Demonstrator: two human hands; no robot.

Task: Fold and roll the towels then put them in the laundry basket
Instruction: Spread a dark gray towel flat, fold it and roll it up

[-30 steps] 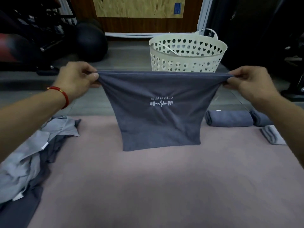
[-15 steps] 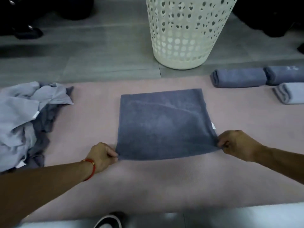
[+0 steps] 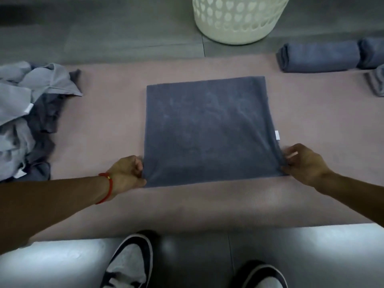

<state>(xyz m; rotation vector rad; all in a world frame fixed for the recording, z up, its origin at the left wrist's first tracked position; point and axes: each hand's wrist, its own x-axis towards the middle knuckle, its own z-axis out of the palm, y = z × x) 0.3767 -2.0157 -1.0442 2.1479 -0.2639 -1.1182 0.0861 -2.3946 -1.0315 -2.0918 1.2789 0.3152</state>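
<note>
A dark grey towel (image 3: 207, 129), folded into a square, lies flat on the pink mat (image 3: 207, 204). My left hand (image 3: 126, 175) pinches its near left corner, and my right hand (image 3: 301, 163) pinches its near right corner. The white perforated laundry basket (image 3: 236, 23) stands on the floor beyond the mat, only its lower part in view. Rolled grey towels (image 3: 318, 56) lie at the mat's far right. A heap of loose grey towels (image 3: 27, 113) sits at the left.
Grey floor tiles (image 3: 104, 34) run beyond the mat. My two shoes (image 3: 128, 262) stand on the floor at the mat's near edge. A lighter rolled towel (image 3: 376, 84) lies at the right border.
One second ago I held the towel up stretched in the air. It has come down flat on the mat, and my view has tilted downward. Both hands keep their corners.
</note>
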